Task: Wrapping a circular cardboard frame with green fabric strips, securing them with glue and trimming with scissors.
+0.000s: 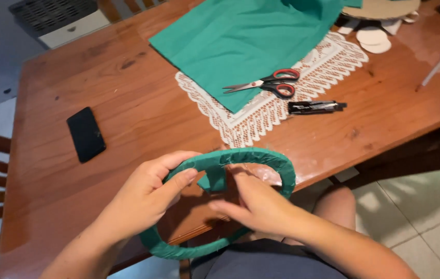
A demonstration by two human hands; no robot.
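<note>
— Where's the ring?
— Green fabric-wrapped ring (261, 157), held over the tabletop (142, 119) edge, nearer than the scissors (271, 82).
— Left hand (145, 199)?
— Fingers curled, pinching the ring's left side.
— Right hand (258, 206)?
— Fingers pressed together against the loose fabric end inside the ring.

Green fabric-wrapped ring (261, 156), held tilted above the desk edge, nearly fully wrapped, with a loose fabric tail (213, 182) hanging inside.

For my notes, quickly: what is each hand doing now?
Left hand: closed on the green fabric-wrapped ring.
Right hand: fingers on the ring's loose fabric end.
</note>
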